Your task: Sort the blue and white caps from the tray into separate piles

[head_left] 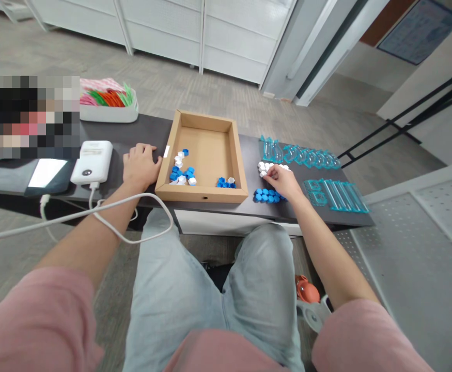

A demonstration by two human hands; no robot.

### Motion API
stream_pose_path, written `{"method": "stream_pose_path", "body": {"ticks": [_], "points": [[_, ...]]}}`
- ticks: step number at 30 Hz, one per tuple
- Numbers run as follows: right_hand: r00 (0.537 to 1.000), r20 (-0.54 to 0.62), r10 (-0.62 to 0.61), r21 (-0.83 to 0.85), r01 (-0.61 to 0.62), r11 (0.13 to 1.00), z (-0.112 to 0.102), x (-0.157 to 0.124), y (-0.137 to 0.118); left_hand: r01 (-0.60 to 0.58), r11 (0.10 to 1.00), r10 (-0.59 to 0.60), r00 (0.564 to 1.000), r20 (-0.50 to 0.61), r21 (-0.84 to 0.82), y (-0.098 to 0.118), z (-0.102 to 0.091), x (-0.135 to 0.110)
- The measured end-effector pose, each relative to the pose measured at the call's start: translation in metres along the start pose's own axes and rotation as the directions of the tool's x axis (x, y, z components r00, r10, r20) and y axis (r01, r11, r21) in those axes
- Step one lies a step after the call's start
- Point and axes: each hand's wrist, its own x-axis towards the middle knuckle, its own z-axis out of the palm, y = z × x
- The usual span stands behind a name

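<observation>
My left hand (140, 164) lies on the dark table (249, 150), fingers loosely curled, just left of a shallow cardboard tray (206, 192). Small blue and white hexagonal pieces (182, 171) lie in the tray's left part, with a few more (226, 182) near its front wall. My right hand (283, 181) is to the right of the tray, fingers pinched at a cluster of white hexagonal pieces (266, 166). A cluster of blue hexagonal pieces (266, 195) lies just in front of that hand.
Clear teal plastic parts (307, 156) line the table's right side, with more (338, 194) near the front edge. A white device (92, 161) with a cable, a phone (47, 173) and a white bin of colourful items (107, 103) sit at the left.
</observation>
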Motion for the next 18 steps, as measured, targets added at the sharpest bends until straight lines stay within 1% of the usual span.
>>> {"method": "stream_pose_path", "body": {"ticks": [3,5,7,9,10,11,12,13,14,15,16,18], "points": [[1.000,-0.010,-0.005,-0.010,0.005,1.000,-0.004,-0.001,-0.004,-0.004,1.000,0.003,1.000,-0.026,-0.013,-0.001,0.004,0.001],[0.999,-0.042,-0.027,-0.012,0.026,1.000,-0.009,-0.002,-0.012,-0.007,1.000,0.006,0.999,-0.037,-0.018,-0.002,0.006,0.001],[0.995,-0.062,-0.084,-0.008,0.084,0.996,-0.013,-0.001,-0.029,-0.011,1.000,0.010,0.999,-0.042,-0.022,-0.003,0.007,0.002],[0.979,-0.030,-0.204,-0.024,0.203,0.979,-0.014,0.003,-0.055,-0.012,1.000,0.011,0.999,-0.047,-0.027,-0.003,0.007,0.002],[0.959,0.016,-0.282,-0.049,0.282,0.958,-0.012,0.005,-0.071,-0.012,1.000,0.010,0.999,-0.050,-0.028,-0.003,0.007,0.002],[0.930,0.080,-0.358,-0.085,0.365,0.927,-0.010,0.009,-0.088,-0.011,1.000,0.009,0.999,-0.052,-0.029,-0.004,0.008,0.003],[0.893,0.160,-0.421,-0.131,0.442,0.887,-0.006,0.012,-0.105,-0.011,1.000,0.010,0.999,-0.053,-0.028,-0.004,0.008,0.003],[0.853,0.254,-0.456,-0.182,0.506,0.843,-0.002,0.017,-0.121,-0.012,1.000,0.011,0.999,-0.052,-0.025,-0.005,0.009,0.003],[0.815,0.350,-0.461,-0.237,0.553,0.798,0.004,0.022,-0.137,-0.014,1.000,0.013,0.999,-0.052,-0.022,-0.005,0.009,0.004],[0.786,0.437,-0.437,-0.296,0.585,0.755,0.010,0.027,-0.150,-0.016,1.000,0.015,0.999,-0.052,-0.019,-0.006,0.010,0.004],[0.764,0.510,-0.395,-0.355,0.605,0.712,0.016,0.032,-0.161,-0.018,1.000,0.017,0.998,-0.053,-0.017,-0.007,0.010,0.005],[0.739,0.607,-0.291,-0.458,0.625,0.632,0.027,0.042,-0.177,-0.021,1.000,0.021,0.998,-0.053,-0.015,-0.008,0.011,0.005]]}}
